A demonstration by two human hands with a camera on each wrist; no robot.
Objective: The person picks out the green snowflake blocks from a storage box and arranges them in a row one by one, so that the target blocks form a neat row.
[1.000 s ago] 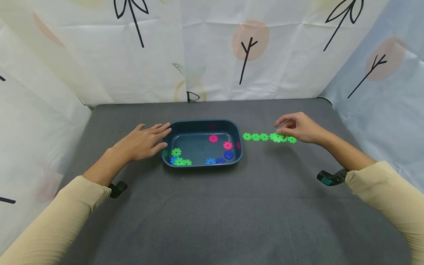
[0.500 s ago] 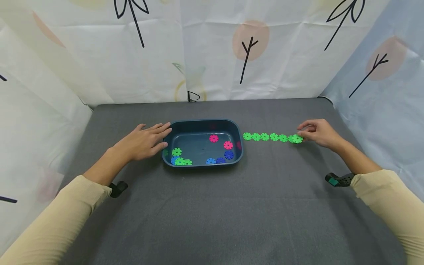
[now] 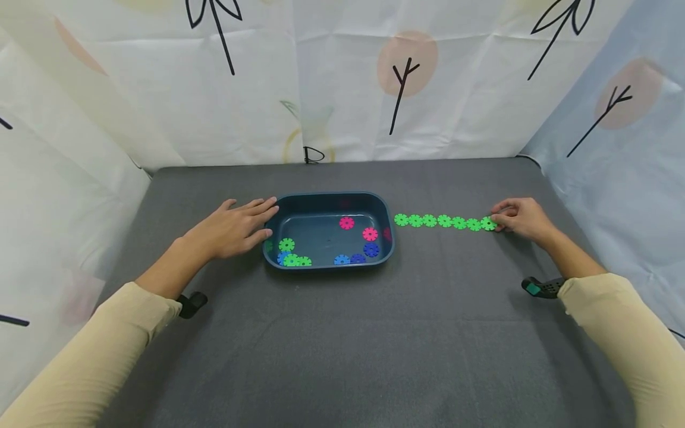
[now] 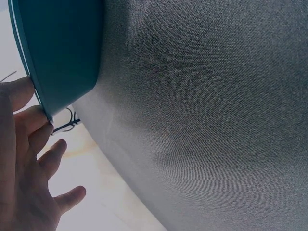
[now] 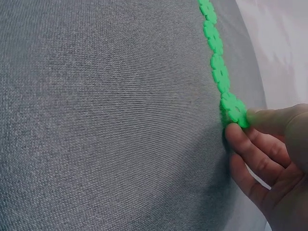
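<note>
A row of several green notched plastic discs [image 3: 430, 220] lies on the cloth right of a dark blue tray [image 3: 316, 205]. At the row's right end my right hand [image 3: 527, 221] pinches one green disc [image 5: 236, 109] between thumb and fingers, close to the cloth and against the neighbouring disc. My left hand [image 3: 230, 230] rests with extended fingers on the tray's left rim; the left wrist view shows its fingertips [image 4: 21, 91] touching the rim. Inside the tray are green discs [image 3: 286, 245], pink discs [image 3: 370, 234] and blue discs [image 3: 371, 249].
A grey cloth [image 3: 342, 345] covers the table. White printed curtains [image 3: 342, 89] rise behind it and at both sides. A dark wrist band [image 3: 541, 288] sits at the right sleeve, another band [image 3: 191, 304] at the left.
My right hand has moved right and slightly down with the green disc, from above the row to its right end. My left hand and the tray have stayed put.
</note>
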